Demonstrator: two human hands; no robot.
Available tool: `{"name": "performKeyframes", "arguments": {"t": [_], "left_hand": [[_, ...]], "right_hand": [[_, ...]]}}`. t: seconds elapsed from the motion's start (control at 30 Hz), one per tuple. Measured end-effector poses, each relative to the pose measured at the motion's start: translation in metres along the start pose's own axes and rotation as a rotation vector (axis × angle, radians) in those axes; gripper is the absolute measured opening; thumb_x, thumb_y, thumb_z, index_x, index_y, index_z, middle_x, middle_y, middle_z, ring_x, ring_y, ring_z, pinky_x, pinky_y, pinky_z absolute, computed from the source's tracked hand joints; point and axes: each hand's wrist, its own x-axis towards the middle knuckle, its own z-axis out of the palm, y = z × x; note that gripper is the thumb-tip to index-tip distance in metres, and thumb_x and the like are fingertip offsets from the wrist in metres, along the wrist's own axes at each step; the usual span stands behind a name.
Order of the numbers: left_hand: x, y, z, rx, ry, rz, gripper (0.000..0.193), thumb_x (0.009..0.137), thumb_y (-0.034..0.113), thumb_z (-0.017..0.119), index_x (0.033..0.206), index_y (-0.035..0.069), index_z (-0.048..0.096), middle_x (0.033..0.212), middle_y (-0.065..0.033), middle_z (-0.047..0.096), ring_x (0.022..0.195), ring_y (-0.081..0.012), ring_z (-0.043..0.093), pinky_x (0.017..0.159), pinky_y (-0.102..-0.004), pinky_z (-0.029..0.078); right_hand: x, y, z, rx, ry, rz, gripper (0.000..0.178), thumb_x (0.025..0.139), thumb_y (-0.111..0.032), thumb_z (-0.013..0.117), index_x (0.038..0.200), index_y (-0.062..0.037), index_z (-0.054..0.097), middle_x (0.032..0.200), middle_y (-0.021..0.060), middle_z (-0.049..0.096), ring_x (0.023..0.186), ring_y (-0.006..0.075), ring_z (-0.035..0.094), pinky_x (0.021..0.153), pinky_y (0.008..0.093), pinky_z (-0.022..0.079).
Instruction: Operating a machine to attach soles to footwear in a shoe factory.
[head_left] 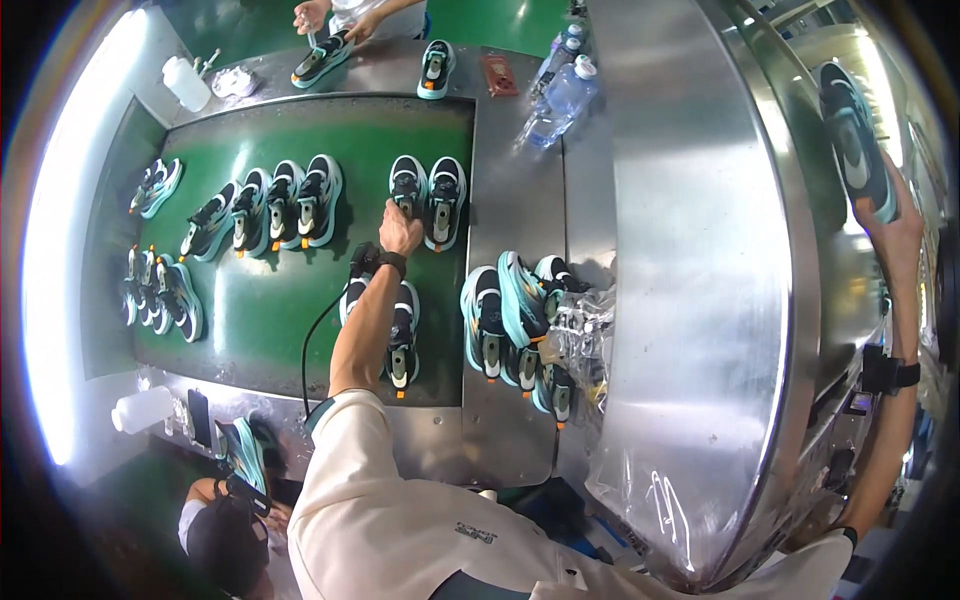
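Observation:
My left hand (402, 230) reaches over the green belt (270, 330) and its fingers are closed on the heel end of a black, white and mint sneaker (408, 180). Right beside that shoe stands a matching sneaker (445, 200). Out at the far right, my right hand (896, 225) grips another such sneaker (852, 135) by its heel, raised beside the metal housing. Below my left wrist, my forearm partly covers a further pair, of which one sneaker (402, 335) shows well. Dark bands with small devices circle both wrists.
Several sneakers (318, 200) stand in rows leftward on the belt. More sneakers (486, 315) pile beside clear plastic wrap (580, 330) on the steel ledge. A large metal housing (700, 250) separates my arms. Bottles (570, 95) stand at the back. People work at the far side and lower left.

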Motion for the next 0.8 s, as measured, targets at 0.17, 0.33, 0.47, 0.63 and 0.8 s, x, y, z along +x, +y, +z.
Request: {"name": "performKeyframes", "arguments": {"t": [0.17,0.33,0.47,0.63,0.8], "left_hand": [[0.014,-0.036,0.023,-0.101,-0.098,0.111,0.078,0.079,0.041,0.073,0.133,-0.003,0.037,0.124,-0.0262,0.056,0.111,-0.0427,0.058,0.093,-0.0456,0.047],[-0.091,-0.015,-0.024,-0.331,-0.097,0.243,0.064,0.088,0.032,0.070,0.137,-0.002,0.044,0.130,-0.0180,0.056,0.119,-0.0275,0.054,0.099,-0.0364,0.043],[-0.225,-0.020,-0.048,-0.296,-0.347,0.499,0.038,0.094,0.019,0.062,0.124,-0.003,0.056,0.114,-0.0114,0.064,0.098,-0.0262,0.062,0.085,-0.0355,0.050],[-0.414,0.100,-0.072,-0.844,-0.968,0.077,0.029,0.090,0.014,0.070,0.112,-0.004,0.063,0.106,-0.0077,0.068,0.094,-0.0131,0.062,0.082,-0.0291,0.050],[-0.484,0.196,-0.094,-0.696,-1.133,0.783,0.033,0.087,0.007,0.069,0.118,-0.005,0.061,0.120,-0.0174,0.064,0.111,-0.0266,0.062,0.096,-0.0357,0.048]], "right_hand": [[-0.009,0.006,-0.026,0.125,0.125,0.033,0.064,0.082,-0.023,0.075,0.134,0.0052,0.052,0.125,0.0143,0.062,0.111,0.0171,0.059,0.099,0.0287,0.042],[-0.085,0.009,-0.090,0.326,0.198,0.365,0.058,0.085,-0.033,0.073,0.126,0.0066,0.059,0.104,0.0029,0.065,0.089,0.0092,0.056,0.081,0.0228,0.043],[-0.208,0.041,-0.141,0.502,0.380,0.575,0.047,0.085,-0.024,0.071,0.119,0.0074,0.061,0.098,0.0014,0.063,0.086,0.0079,0.055,0.076,0.0214,0.044],[-0.350,-0.013,-0.127,0.821,0.841,0.668,0.022,0.083,-0.010,0.061,0.101,0.0039,0.061,0.092,0.0031,0.060,0.084,0.0126,0.056,0.078,0.0281,0.047],[-0.506,-0.052,-0.046,0.785,0.701,1.071,0.007,0.076,-0.003,0.064,0.079,-0.0038,0.057,0.073,-0.0030,0.049,0.067,0.0066,0.047,0.062,0.0244,0.039]]}}
